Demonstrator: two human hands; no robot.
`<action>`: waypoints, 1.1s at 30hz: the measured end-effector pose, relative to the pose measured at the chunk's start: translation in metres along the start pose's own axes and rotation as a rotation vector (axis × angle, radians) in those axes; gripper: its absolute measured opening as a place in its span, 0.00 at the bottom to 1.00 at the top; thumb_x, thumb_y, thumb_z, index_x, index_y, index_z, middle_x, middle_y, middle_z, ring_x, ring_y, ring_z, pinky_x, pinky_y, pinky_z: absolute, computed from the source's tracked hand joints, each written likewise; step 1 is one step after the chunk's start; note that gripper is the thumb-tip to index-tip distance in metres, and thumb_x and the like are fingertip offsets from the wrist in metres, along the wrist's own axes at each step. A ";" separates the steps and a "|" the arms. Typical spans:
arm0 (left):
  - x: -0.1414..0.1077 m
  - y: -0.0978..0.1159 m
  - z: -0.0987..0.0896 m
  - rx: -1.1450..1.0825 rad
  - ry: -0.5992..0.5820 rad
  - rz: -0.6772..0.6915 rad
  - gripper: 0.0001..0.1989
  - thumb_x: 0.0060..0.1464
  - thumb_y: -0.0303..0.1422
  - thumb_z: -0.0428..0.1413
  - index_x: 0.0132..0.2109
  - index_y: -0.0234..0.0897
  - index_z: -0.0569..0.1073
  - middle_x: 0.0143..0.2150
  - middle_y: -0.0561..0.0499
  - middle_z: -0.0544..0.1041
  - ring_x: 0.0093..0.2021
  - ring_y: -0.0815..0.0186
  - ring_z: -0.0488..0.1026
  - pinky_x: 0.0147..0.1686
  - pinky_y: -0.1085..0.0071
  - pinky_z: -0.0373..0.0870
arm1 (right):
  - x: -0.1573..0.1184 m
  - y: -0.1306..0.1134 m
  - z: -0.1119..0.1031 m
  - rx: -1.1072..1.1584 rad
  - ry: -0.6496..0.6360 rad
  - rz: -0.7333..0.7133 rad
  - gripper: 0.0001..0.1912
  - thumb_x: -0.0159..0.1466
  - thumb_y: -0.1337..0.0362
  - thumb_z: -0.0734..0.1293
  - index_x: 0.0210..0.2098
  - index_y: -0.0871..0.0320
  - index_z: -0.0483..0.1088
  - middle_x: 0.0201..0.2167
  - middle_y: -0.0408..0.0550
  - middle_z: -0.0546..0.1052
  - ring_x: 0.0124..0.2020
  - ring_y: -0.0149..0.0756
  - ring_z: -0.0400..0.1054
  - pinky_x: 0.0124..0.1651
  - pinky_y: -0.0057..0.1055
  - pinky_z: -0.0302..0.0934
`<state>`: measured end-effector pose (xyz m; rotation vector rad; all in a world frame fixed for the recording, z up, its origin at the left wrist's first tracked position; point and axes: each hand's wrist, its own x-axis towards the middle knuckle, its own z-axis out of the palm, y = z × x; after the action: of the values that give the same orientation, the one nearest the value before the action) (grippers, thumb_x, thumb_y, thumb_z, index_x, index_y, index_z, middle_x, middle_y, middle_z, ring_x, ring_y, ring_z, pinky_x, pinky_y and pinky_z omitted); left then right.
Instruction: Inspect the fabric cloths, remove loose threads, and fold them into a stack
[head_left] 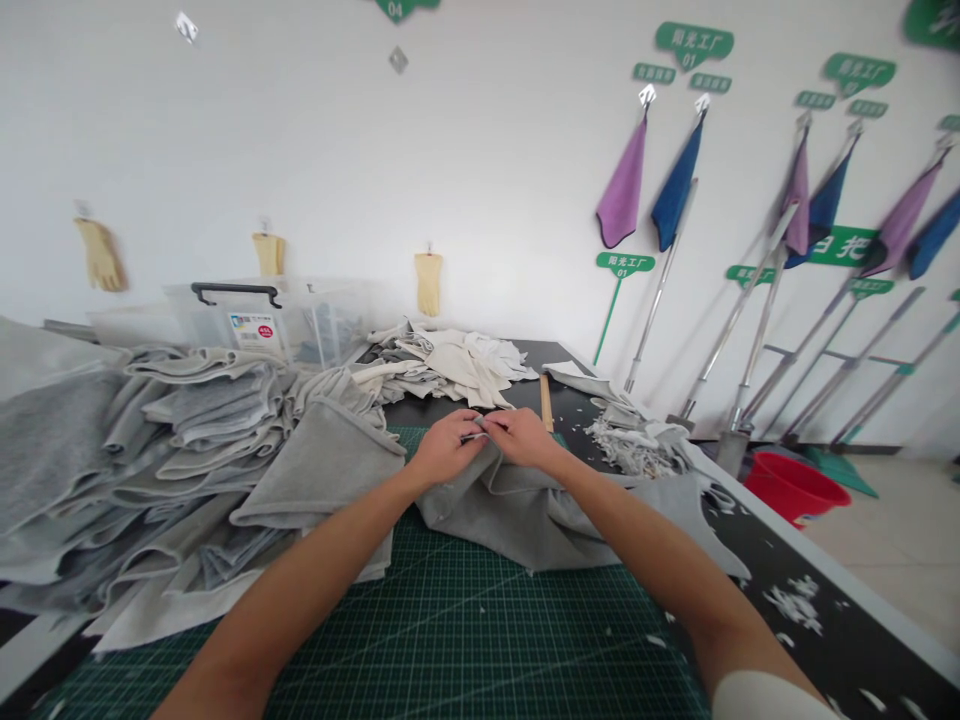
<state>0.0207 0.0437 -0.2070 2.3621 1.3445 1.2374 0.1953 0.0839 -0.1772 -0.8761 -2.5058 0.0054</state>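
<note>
A grey cloth [525, 520] hangs bunched from my two hands over the green cutting mat [465, 640]. My left hand [450, 445] pinches its raised edge between thumb and fingers. Close beside it, nearly touching, my right hand [521, 437] grips the same edge. The cloth's lower part spreads to the right, under my right forearm. Something small and pale shows at the fingertips of my left hand, too small to tell. To the left rises a big heap of folded grey cloths [217, 440].
Behind my hands lies a pile of cream scraps [472, 360], with a wooden strip [546, 403] beside it. Shredded trimmings [637, 445] sit at the right. Clear plastic bins [262, 320] stand at the back left. A red bucket [796, 487] stands beyond the table's right edge.
</note>
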 end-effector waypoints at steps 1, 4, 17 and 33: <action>0.001 0.000 0.000 -0.001 0.008 -0.015 0.11 0.55 0.35 0.50 0.36 0.39 0.77 0.48 0.50 0.73 0.48 0.66 0.70 0.50 0.73 0.63 | -0.001 -0.001 -0.001 0.019 0.014 -0.001 0.19 0.67 0.59 0.53 0.30 0.56 0.71 0.26 0.44 0.74 0.29 0.31 0.65 0.32 0.25 0.50; 0.001 -0.001 0.000 0.002 0.020 -0.068 0.12 0.56 0.34 0.49 0.40 0.39 0.76 0.45 0.51 0.76 0.46 0.66 0.71 0.47 0.73 0.65 | -0.004 -0.005 -0.001 0.102 0.042 -0.037 0.17 0.67 0.59 0.54 0.33 0.56 0.71 0.28 0.44 0.75 0.31 0.32 0.66 0.34 0.25 0.52; 0.002 0.008 -0.010 0.126 -0.090 -0.169 0.18 0.51 0.48 0.52 0.35 0.39 0.78 0.36 0.50 0.78 0.39 0.63 0.72 0.38 0.74 0.64 | -0.012 -0.006 -0.008 0.223 -0.119 -0.211 0.08 0.59 0.64 0.63 0.38 0.57 0.69 0.33 0.45 0.74 0.34 0.33 0.65 0.38 0.27 0.56; -0.002 0.018 -0.030 -0.007 -0.143 -0.118 0.14 0.53 0.41 0.50 0.37 0.35 0.74 0.32 0.51 0.74 0.33 0.66 0.68 0.32 0.74 0.61 | -0.012 -0.008 -0.017 0.263 0.102 -0.064 0.06 0.61 0.64 0.60 0.36 0.58 0.67 0.29 0.44 0.72 0.31 0.33 0.64 0.34 0.27 0.54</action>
<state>0.0100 0.0246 -0.1797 2.2810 1.4084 1.0195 0.2059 0.0680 -0.1663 -0.6711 -2.3685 0.2574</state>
